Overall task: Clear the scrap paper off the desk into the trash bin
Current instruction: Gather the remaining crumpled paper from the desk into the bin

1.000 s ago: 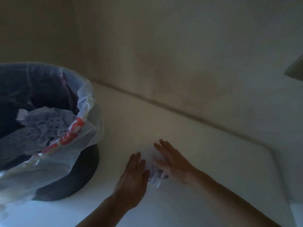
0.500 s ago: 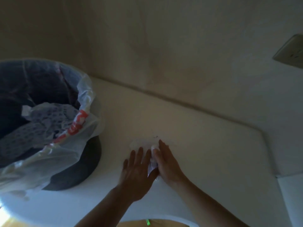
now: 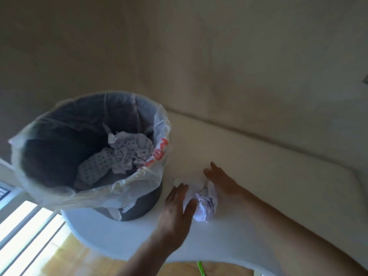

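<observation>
A crumpled wad of white scrap paper (image 3: 206,205) with purple print lies on the white desk (image 3: 268,176), pressed between my two hands. My left hand (image 3: 177,206) lies flat against its left side, fingers together. My right hand (image 3: 221,182) cups it from the right and behind. A tiny white scrap (image 3: 176,181) lies just beyond my left fingertips. The dark trash bin (image 3: 139,204), lined with a clear plastic bag (image 3: 161,140) with red print, stands on the desk to the left. Crumpled printed paper (image 3: 123,156) sits inside it.
The desk meets a beige wall (image 3: 219,66) at the back. Its rounded front edge is near me, with wooden floor (image 3: 59,255) and a bright window frame (image 3: 23,222) below left. A green object (image 3: 200,268) shows under the desk edge.
Both hands have drawn the paper wad toward me and slightly left, bunching it tighter. The view has swung left and down, bringing the whole bin, the desk edge and the floor into sight.
</observation>
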